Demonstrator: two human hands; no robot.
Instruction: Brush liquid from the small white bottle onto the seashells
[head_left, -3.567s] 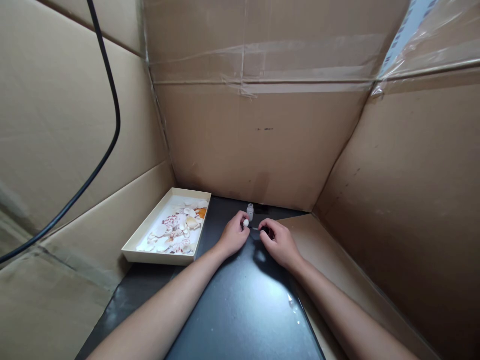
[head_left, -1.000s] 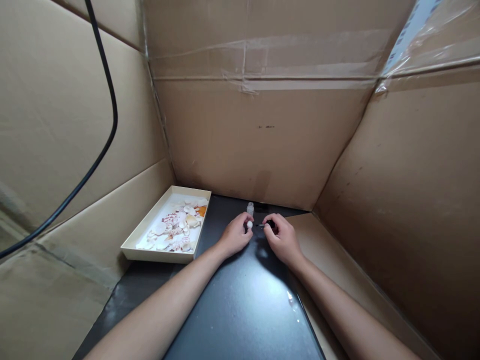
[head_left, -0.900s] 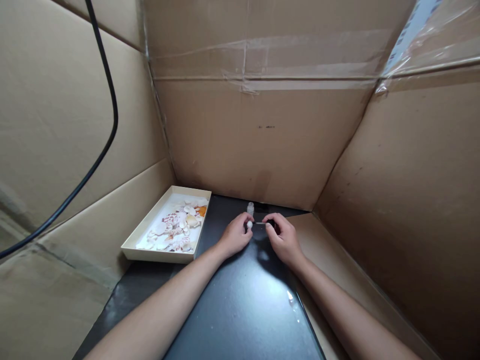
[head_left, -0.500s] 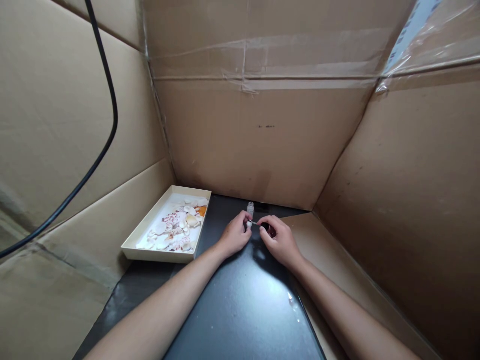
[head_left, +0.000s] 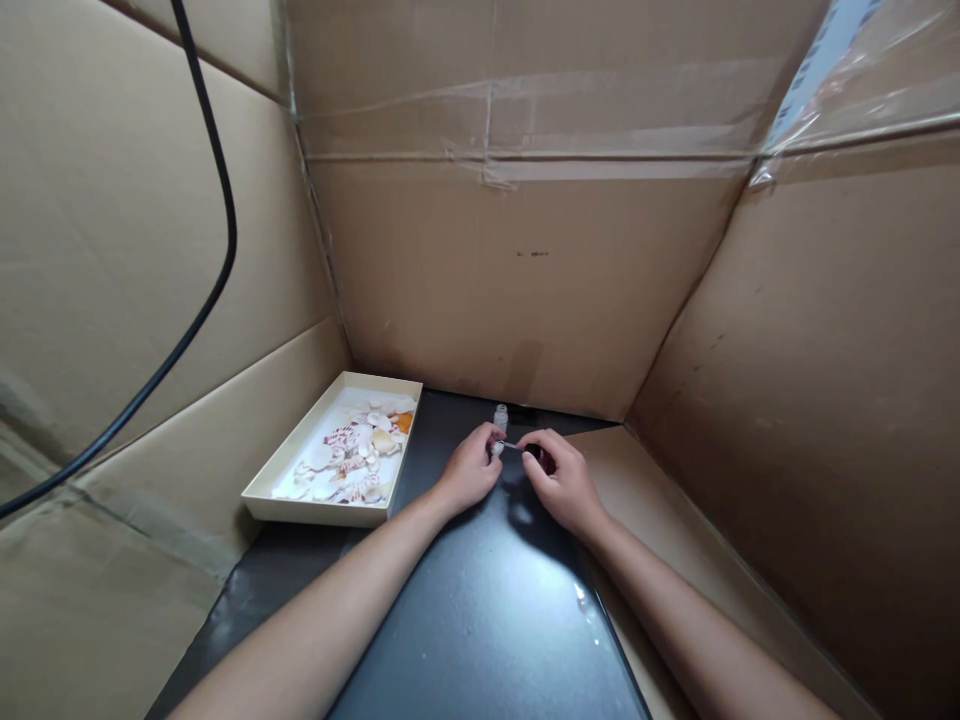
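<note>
Left hand: fingers curled, thumb and fingertips pinched on a small white piece. Right hand: curled in a pinch on a dark handle, thin rod pointing at the white piece. Rod tip looks right at the piece; can't tell if it touches. Both sit near the far end of the black table, between the hands.

Surroundings: small clear bottle upright just behind the left fingertips, which block its base; can't tell if they touch it. Shallow cream tray on the left, holding mixed shells, some striped, one orange. Left forearm runs close past the tray's near right corner.

Cardboard back wall close behind the bottle, so little room on that side. Right cardboard wall well apart from the hands; flat cardboard sheet lies under the right forearm. Black cable hangs on the left, clear of both arms. Glare on table, dark shadow below right hand.
</note>
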